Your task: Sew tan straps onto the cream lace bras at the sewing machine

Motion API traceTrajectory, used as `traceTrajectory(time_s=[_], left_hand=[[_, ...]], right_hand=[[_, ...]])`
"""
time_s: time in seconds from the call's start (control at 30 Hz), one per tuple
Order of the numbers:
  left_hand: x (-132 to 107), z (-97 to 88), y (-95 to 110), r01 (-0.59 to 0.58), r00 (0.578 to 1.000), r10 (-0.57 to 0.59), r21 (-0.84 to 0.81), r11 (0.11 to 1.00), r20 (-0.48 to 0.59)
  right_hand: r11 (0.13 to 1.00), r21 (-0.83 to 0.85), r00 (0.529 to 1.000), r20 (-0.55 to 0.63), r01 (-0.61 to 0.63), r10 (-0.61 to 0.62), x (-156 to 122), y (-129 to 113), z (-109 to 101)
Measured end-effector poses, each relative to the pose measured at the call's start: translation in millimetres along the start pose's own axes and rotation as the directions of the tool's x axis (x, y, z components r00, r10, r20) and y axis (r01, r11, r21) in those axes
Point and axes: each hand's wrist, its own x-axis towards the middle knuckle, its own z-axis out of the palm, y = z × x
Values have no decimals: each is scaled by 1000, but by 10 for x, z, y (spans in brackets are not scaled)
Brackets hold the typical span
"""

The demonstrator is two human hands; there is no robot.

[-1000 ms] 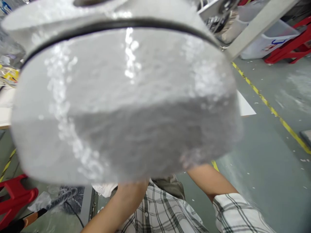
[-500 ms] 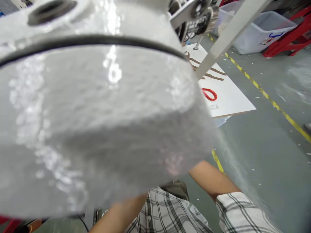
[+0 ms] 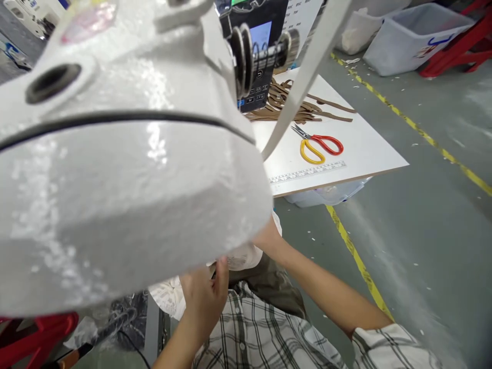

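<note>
The white sewing machine head [image 3: 134,184] fills the left and middle of the view and covers much of my work. Below its lower edge, my left hand [image 3: 205,292] is closed, thumb up, at a white lace-patterned fabric [image 3: 171,297] that shows on both sides of it. My right hand [image 3: 269,237] reaches under the right end of the machine head, beside more of the same white cloth; its fingers are hidden. A pale flat band [image 3: 298,84] runs down from the top and passes behind the machine's right edge.
On the white tabletop [image 3: 369,146] lie red-and-yellow scissors [image 3: 317,146], a clear ruler [image 3: 307,172] and brown strips [image 3: 300,107]. A control panel [image 3: 259,66] stands behind the machine. Plastic bins [image 3: 411,43] and a red stool [image 3: 457,48] are beyond the yellow floor tape [image 3: 415,128].
The machine head has shifted left and down in view, uncovering my left hand, the white fabric, the whole scissors, the ruler and the control panel.
</note>
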Motion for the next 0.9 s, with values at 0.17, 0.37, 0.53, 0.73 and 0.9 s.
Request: traceTrajectory(time_s=[0.17,0.37,0.53,0.73,0.9], left_hand=[[-19,40,-91,456,890,-424,-328,827,169],[99,24,-139,694,717,-634,-390,606,291],[93,7,-189,741,666,-690,-357,568,284],[75,9,-179,706,694,-659,-457,541,292],[70,1,-179,646,728,-646,-546,533,231]], right_hand=[[994,86,997,50,-64,59,-272,84,-3],[997,56,996,76,-44,39,-378,-9,11],[996,40,993,95,-76,72,-386,-61,31],[994,32,992,82,-103,100,-388,-84,58],[995,10,992,70,-101,100,-390,-129,44]])
